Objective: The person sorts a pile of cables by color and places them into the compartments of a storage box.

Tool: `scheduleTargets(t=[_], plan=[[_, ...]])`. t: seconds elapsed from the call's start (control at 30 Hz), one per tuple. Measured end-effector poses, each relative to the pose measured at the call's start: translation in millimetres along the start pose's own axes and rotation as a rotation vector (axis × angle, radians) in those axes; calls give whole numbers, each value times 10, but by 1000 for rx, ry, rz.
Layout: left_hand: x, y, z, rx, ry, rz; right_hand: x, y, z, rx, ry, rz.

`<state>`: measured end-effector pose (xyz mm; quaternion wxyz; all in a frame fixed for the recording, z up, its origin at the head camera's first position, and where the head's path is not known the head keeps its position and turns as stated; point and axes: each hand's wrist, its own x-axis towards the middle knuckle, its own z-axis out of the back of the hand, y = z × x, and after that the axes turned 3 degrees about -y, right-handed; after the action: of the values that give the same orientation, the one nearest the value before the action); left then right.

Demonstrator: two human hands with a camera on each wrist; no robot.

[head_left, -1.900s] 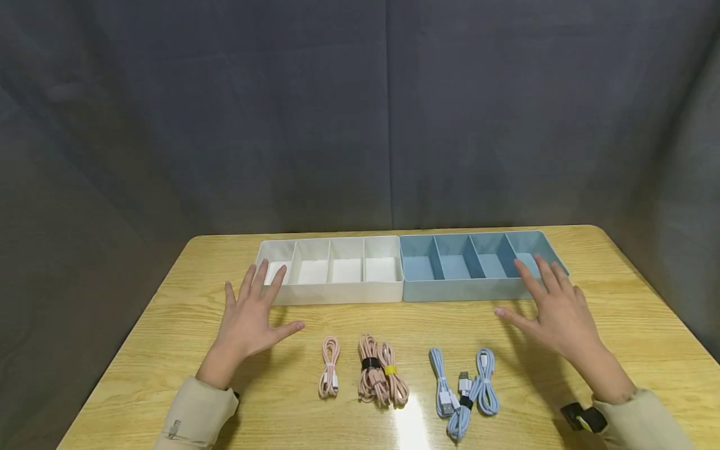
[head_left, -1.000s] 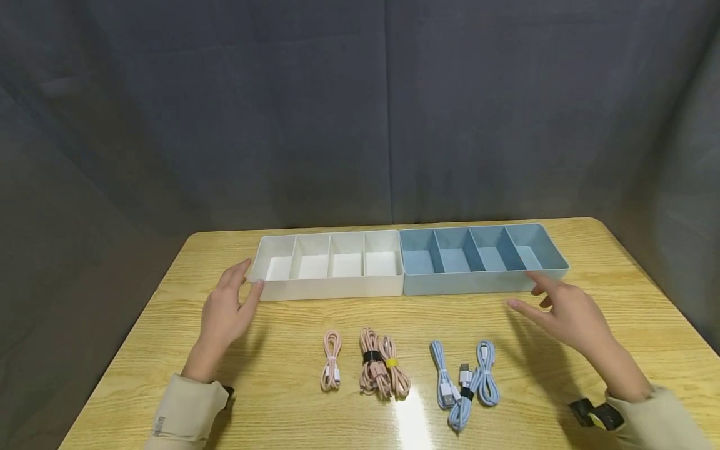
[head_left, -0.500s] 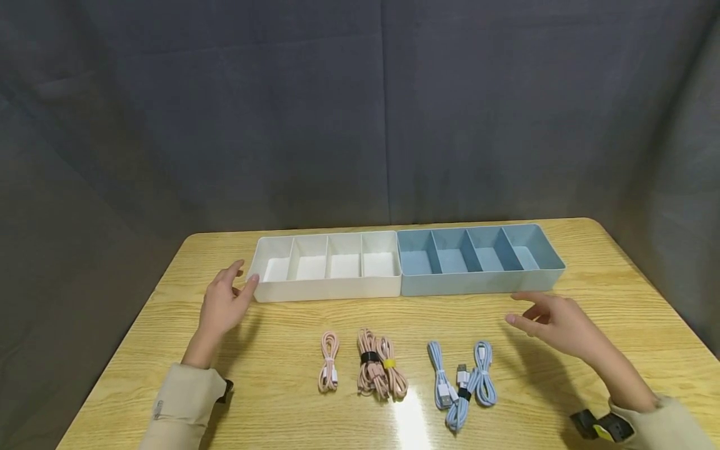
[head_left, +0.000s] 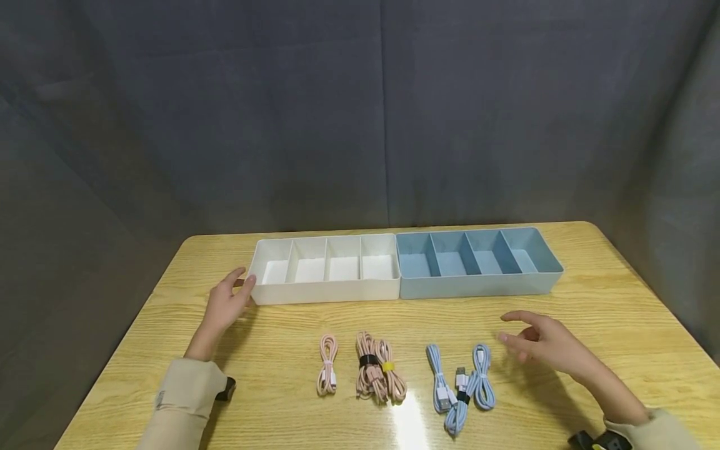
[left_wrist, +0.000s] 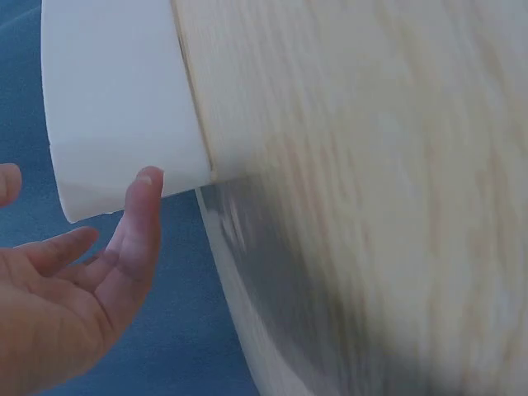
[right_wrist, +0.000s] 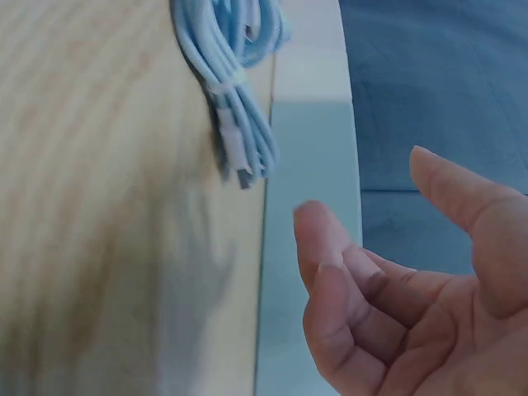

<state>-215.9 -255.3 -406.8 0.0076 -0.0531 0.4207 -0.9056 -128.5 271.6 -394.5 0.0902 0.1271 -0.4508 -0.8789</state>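
My left hand [head_left: 224, 306] is at the left end of the white divided tray [head_left: 326, 292], thumb by its front corner. In the left wrist view a bent finger overlaps the tray's end; whether it touches, I cannot tell. My right hand [head_left: 548, 344] hovers over the table with loosely bent fingers, holding nothing, right of the coiled light-blue cables [head_left: 484, 390]. Coiled pink cables [head_left: 327, 362] lie further left, two of them bunched together with black and yellow ties. The right wrist view shows a coiled blue cable [right_wrist: 235, 107] beyond my fingertips.
A blue divided tray [head_left: 478, 287] stands end to end with the white one near the table's back edge. No items show in the compartments of either. Dark cloth [head_left: 360, 125] hangs behind the wooden table [head_left: 281, 406].
Both hands were spread above the trays at first. The left has come down beside the white tray's end. The right has drawn back toward the blue cables, its fingers bending. Cables and trays stay put.
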Motion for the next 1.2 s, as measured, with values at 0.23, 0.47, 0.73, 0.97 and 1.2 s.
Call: scheduleTargets(t=[0.23, 0.47, 0.73, 0.97, 1.2], plan=[[23, 38, -44, -81, 42, 29, -46, -102, -136, 83, 148, -22], [27, 59, -63, -84, 51, 24, -83, -125, -238, 150, 223, -35], [25, 45, -86, -68, 54, 40, -113, -150, -344, 123, 232, 56], [41, 50, -84, -74, 52, 45, -92, -125, -421, -33, 193, 152], [55, 49, -71, -91, 57, 48, -53, -115, -465, -182, 139, 203]])
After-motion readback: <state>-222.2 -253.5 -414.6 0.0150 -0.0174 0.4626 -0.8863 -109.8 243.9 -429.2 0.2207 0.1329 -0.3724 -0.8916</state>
